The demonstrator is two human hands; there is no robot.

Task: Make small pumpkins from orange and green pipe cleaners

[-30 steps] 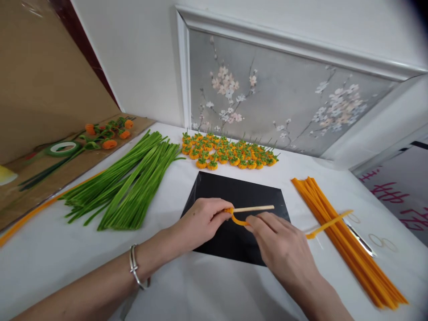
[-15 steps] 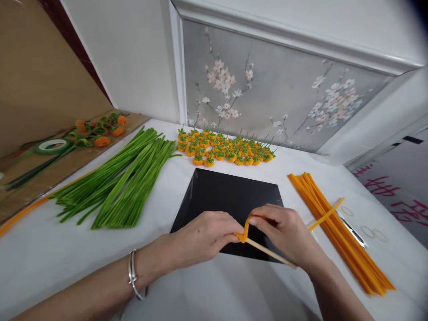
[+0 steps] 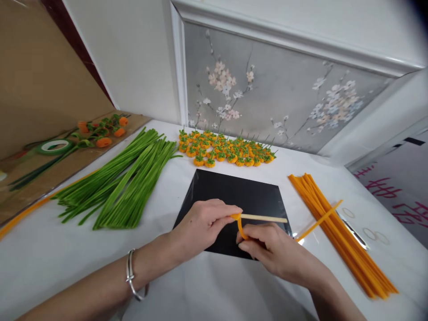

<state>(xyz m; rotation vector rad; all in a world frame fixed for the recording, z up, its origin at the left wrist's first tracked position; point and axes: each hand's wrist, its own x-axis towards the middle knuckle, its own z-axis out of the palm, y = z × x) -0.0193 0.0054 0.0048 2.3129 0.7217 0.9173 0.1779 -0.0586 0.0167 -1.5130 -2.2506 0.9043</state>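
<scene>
Left hand (image 3: 207, 225) pinches a fuzzy orange strip (image 3: 241, 229) around a slim pale wooden stick (image 3: 264, 218), pointing to three o'clock above a flat black board (image 3: 234, 189); right hand (image 3: 276, 249), at four o'clock, grasps the strip.

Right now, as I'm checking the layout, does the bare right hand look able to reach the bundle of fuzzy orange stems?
Probably yes: the right hand is near the bundle, and only the fuzzy orange strip it grips stretches across the bundle; it would likely have to release that first.

Blossom panel (image 3: 284, 84) on wall (image 3: 123, 58), cardboard (image 3: 40, 80) left
</scene>
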